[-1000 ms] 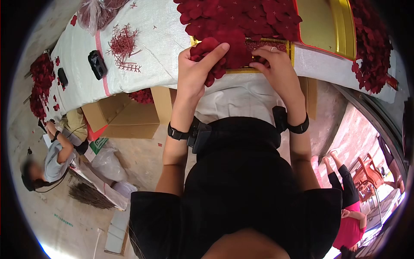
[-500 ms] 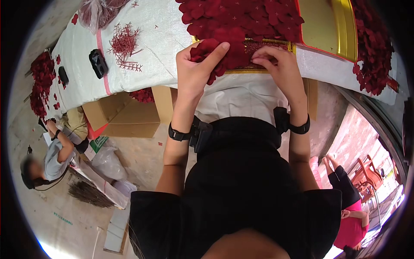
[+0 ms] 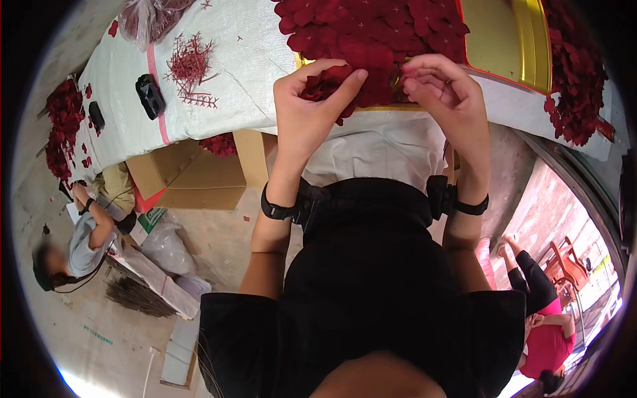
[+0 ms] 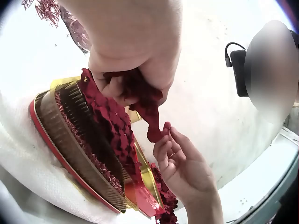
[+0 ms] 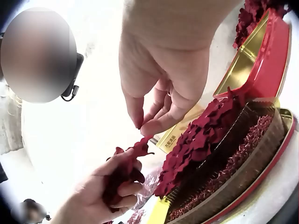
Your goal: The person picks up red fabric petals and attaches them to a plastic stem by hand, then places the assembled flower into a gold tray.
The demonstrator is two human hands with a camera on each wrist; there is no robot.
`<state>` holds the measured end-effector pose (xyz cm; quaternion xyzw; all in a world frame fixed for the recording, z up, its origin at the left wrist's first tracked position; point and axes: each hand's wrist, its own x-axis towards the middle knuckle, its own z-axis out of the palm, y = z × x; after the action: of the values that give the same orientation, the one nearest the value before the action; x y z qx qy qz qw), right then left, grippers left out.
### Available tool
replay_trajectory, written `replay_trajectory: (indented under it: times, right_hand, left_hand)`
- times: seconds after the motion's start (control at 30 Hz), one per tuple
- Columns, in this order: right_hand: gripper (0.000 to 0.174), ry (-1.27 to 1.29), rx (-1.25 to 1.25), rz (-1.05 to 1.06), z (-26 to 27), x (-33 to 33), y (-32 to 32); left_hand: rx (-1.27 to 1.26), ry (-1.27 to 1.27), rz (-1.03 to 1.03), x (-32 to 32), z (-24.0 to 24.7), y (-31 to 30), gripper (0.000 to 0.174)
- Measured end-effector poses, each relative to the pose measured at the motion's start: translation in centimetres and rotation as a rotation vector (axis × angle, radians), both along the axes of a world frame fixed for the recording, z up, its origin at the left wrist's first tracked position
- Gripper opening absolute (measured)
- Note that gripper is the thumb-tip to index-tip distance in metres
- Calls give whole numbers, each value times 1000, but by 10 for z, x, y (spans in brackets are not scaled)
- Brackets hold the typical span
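Note:
My left hand [image 3: 305, 109] grips a bunch of dark red artificial petals [image 5: 117, 182], its thumb laid along them. Close on the right, my right hand [image 3: 454, 99] pinches with thumb and finger at the tip of a red petal [image 5: 144, 143] that sticks out of the bunch. Below both hands is a long box [image 4: 84, 154] with clear ridged sides and a red and gold edge. Thin red stem pieces [image 5: 247, 151] fill its near part. A wide layer of overlapping petals [image 3: 378, 30] spreads behind them.
A gold-lined red lid [image 3: 501, 40] stands right of the petal layer, by another petal heap [image 3: 574, 79]. On the white-covered table lie a red stem pile [image 3: 189, 63], a black object [image 3: 150, 96] and a plastic bag [image 3: 156, 20]. A cardboard box [image 3: 199, 172] sits below the edge. Another person [image 3: 86, 232] is at left.
My right hand has come up from the stem-filled part of the box to the edge of the held petals. My left hand has tilted, its thumb moving slightly right.

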<state>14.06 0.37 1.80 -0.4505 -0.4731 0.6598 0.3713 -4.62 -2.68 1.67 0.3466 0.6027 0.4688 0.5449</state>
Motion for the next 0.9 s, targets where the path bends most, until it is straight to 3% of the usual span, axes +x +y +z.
replay_trajectory:
  times: [0.4,0.5,0.6,0.7,0.9]
  right_hand:
    - [16,67,46,-1,1,-14,-4]
    - [19,54,101,-62,2,-17,-5]
    - [22,-72,432,-4,-15,-13,1]
    - [23,-55,363,-85,-18,-17,-1]
    - [21,-26,441,-55,-21,-18,3]
  left_hand:
    - [13,4,-5,4,4,-2,15]
    - [-6,-14,-17,3,7,-1,14]
    - [3,-14,-41,2,6,-2,14]
    - [10,-31,-53,3,5,-3,14]
    - [19,-42,-82,3,6,-4,15]
